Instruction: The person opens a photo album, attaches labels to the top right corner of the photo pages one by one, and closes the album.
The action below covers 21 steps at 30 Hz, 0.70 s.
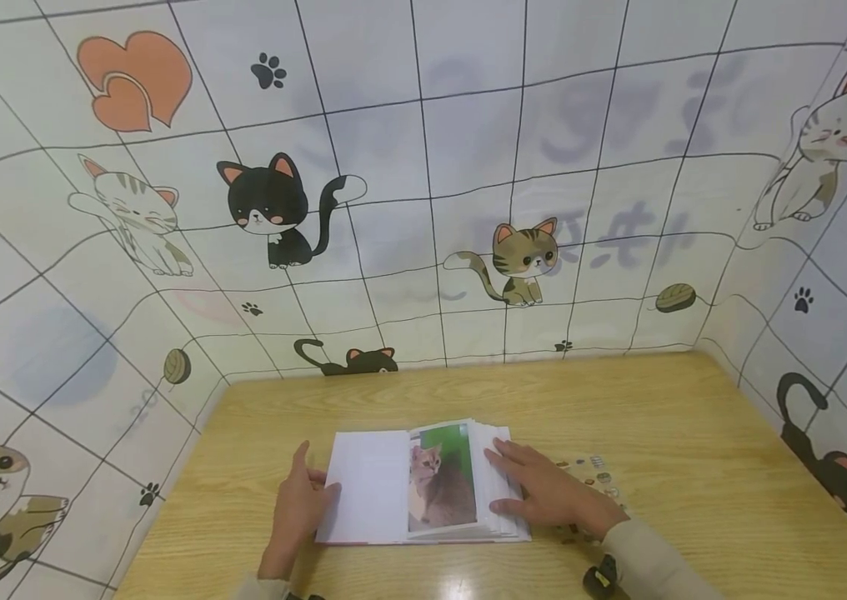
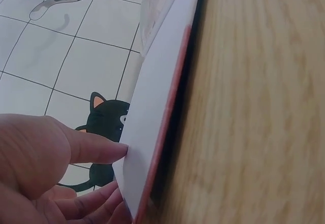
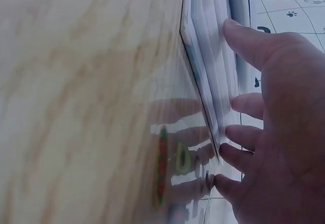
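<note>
An open photo album lies on the table, a picture of a cat in a sleeve on its right side and a blank white page on its left. My left hand pinches the album's left edge. In the left wrist view the thumb presses on the white inner side, with the other fingers at and behind the cover's edge. My right hand rests on the right-hand pages with fairly straight, spread fingers. In the right wrist view its fingertips touch the stacked page edges.
A clear sheet of small food stickers lies on the wooden table, partly under the right hand and forearm. White walls with grid lines and cartoon cats close off the back and both sides.
</note>
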Tool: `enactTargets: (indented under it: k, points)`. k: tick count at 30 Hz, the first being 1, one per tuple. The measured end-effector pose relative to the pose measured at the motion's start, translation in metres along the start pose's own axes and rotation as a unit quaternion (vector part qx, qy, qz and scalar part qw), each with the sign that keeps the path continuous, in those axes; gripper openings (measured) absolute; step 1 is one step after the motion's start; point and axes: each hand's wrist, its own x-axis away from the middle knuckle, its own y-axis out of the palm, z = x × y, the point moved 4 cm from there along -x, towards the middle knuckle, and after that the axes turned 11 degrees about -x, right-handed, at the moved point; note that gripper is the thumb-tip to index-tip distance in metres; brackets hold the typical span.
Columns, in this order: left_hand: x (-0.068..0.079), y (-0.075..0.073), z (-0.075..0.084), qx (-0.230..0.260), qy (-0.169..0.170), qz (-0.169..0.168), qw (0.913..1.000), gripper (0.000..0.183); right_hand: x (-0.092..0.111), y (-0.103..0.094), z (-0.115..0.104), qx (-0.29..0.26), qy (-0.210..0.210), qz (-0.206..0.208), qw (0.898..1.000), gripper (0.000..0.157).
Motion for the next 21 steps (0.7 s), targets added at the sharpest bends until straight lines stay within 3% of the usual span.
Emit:
enactTargets:
  k: [7,12,21]
  points:
    - [0.000,0.002,-0.004,0.002,0.003,0.006,1.0000,0.081,0.000,-0.001,-0.002,0.005,-0.008,0.006,1.000,0.079]
    - [0.001,0.004,-0.003,-0.024,0.013,0.021,0.9994,0.069,0.003,-0.005,0.000,0.010,-0.008,0.013,1.000,0.078]
    - [0.010,0.010,0.024,-0.029,0.061,0.047,0.9966,0.048,0.021,-0.023,0.013,-0.004,-0.015,0.050,0.999,0.069]
